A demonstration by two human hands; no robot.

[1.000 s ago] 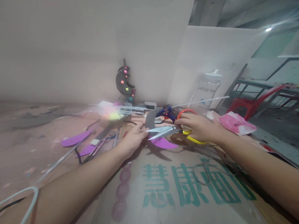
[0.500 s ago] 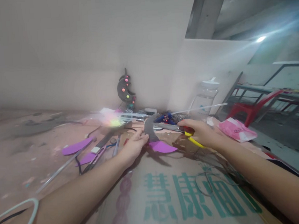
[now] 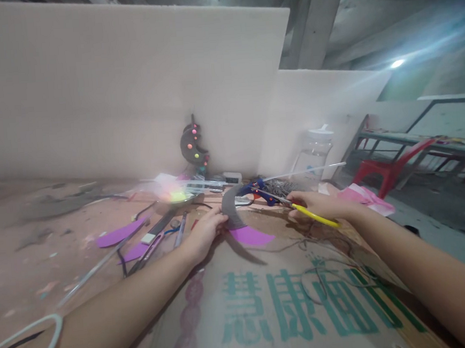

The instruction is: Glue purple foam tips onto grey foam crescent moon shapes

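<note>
Our left hand (image 3: 205, 231) is edge-pinching a seemingly lightweight, grey felt-like crescent (image 3: 232, 209), our right hand (image 3: 314, 202) clasping yellow-handled metal scissors (image 3: 316, 218).

Setting: craft workshop, raw-concrete interior. Evidence: thick grey concrete beam (image 3: 319, 22) overhead; tall white partition panel (image 3: 129, 85); dull grey floor (image 3: 437, 219); red plastic chair (image 3: 387, 173) by a second worktop (image 3: 399, 138). Nearer, pinkish worktop (image 3: 73, 256) strewn with scraps, dark blue glue gun (image 3: 257, 185), curved purple sheet pieces (image 3: 118, 235), green-printed brown cardboard (image 3: 211, 307). Yellow-handled metal scissors (image 3: 316, 216) held above.
</note>
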